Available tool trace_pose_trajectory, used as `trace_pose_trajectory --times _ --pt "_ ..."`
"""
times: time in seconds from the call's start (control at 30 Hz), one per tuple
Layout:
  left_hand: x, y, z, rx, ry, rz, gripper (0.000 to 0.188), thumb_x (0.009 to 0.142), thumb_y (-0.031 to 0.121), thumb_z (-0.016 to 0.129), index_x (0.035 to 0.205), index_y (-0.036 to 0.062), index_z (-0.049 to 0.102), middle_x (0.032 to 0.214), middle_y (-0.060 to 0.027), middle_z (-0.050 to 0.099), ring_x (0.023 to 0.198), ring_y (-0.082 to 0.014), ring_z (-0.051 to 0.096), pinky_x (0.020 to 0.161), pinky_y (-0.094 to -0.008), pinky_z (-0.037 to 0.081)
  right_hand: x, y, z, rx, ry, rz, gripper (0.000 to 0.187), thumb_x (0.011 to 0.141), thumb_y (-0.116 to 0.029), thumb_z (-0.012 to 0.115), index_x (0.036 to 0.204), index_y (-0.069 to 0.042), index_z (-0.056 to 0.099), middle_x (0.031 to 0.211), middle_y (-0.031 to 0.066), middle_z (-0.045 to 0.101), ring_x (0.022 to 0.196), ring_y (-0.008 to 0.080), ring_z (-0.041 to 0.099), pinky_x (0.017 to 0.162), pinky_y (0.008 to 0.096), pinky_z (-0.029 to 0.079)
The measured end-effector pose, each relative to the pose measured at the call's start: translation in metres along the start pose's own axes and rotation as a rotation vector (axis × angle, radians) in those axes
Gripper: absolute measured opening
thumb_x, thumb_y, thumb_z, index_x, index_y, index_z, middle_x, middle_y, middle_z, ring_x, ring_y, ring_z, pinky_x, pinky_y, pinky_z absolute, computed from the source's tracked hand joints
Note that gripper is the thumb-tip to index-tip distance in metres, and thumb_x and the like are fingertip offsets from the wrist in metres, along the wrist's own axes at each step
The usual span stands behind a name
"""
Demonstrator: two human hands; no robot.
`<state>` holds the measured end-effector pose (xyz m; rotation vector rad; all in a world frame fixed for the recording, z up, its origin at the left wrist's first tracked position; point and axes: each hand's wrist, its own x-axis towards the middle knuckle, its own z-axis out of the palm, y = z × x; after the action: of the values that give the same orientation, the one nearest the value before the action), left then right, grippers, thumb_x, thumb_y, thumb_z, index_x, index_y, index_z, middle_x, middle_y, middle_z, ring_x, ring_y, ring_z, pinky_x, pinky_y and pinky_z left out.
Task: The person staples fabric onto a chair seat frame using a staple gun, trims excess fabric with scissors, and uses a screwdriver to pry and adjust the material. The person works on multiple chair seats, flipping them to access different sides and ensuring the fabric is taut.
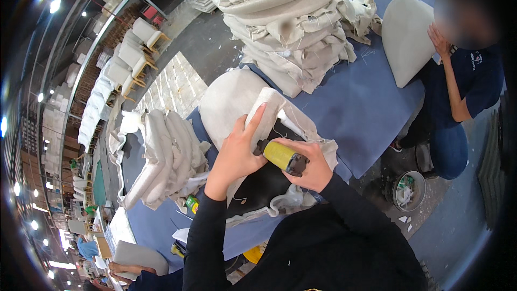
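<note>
My right hand (314, 165) is wrapped round a yellow and black staple gun (281, 154), whose dark nose points toward my left hand. My left hand (238, 150) lies on the folded beige fabric (265, 109), its index finger stretched along the fold and its thumb near the gun's nose. Under both hands is an upholstered chair part, its rounded beige panel (229, 94) on the far left side. A black inner surface (257, 189) shows below the gun. Loose fabric edges and white padding (291, 199) hang around it. The gun's tip is partly hidden by my left hand.
Tall beige cover stacks stand behind (291, 32) and left (161, 156) on the blue-covered table (371, 129). At right, a person holds a rounded beige panel (406, 37). A scrap bucket (409, 189) stands below. Another person's arm (129, 270) shows lower left.
</note>
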<state>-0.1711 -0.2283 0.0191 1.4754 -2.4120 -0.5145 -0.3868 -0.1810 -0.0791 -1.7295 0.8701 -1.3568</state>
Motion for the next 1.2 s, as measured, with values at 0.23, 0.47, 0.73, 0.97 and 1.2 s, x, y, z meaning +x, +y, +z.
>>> trace_pose_trajectory --times 0.23,0.47,0.73,0.97,1.2 --pt "-0.016 -0.024 -0.004 -0.14 -0.055 0.038 0.105 0.082 -0.001 0.072 0.178 0.015 0.031 0.173 -0.0245 0.043 0.159 -0.0437 0.044 0.132 -0.0449 0.034 -0.012 -0.008 0.003 0.073 0.026 0.059 0.074 0.076 0.002 0.08 0.149 -0.007 0.067 0.129 0.021 0.078 0.117 0.038 0.077 0.102 0.0386 0.06" --pt "-0.024 -0.015 0.0 -0.06 0.0 0.032 0.112 0.081 -0.006 0.078 0.177 0.0277 0.03 0.166 -0.0312 0.046 0.142 -0.0564 0.055 0.117 -0.0515 0.05 -0.02 -0.021 0.01 0.102 -0.064 0.069 0.081 0.073 -0.002 0.082 0.152 -0.01 0.064 0.13 0.0231 0.077 0.115 0.0424 0.077 0.099 0.039 0.061" --pt "-0.037 -0.027 -0.006 -0.034 0.049 0.056 0.118 0.08 0.003 0.085 0.178 0.0277 0.025 0.167 -0.0303 0.047 0.139 -0.055 0.06 0.116 -0.0491 0.052 -0.066 0.049 0.004 0.144 0.212 0.088 0.066 0.081 -0.003 0.082 0.146 -0.003 0.068 0.131 0.0204 0.079 0.117 0.0296 0.08 0.103 0.0363 0.06" --pt "-0.074 -0.058 -0.004 -0.458 0.188 -0.253 0.08 0.079 0.024 0.091 0.15 -0.0007 0.064 0.133 -0.0219 0.077 0.125 -0.0325 0.076 0.11 -0.0388 0.054 -0.157 0.145 -0.108 -0.617 0.066 0.621 0.054 0.08 -0.007 0.087 0.132 -0.001 0.076 0.12 0.0249 0.079 0.117 0.0432 0.076 0.099 0.0452 0.06" --pt "-0.012 -0.009 -0.033 -0.279 0.204 -0.141 0.075 0.086 0.025 0.09 0.151 -0.003 0.064 0.142 -0.0189 0.073 0.129 -0.0263 0.07 0.115 -0.0373 0.05 -0.134 0.11 -0.095 -0.255 -0.073 0.565 0.053 0.082 -0.009 0.087 0.133 0.0 0.076 0.116 0.0224 0.082 0.11 0.0377 0.08 0.098 0.0414 0.062"
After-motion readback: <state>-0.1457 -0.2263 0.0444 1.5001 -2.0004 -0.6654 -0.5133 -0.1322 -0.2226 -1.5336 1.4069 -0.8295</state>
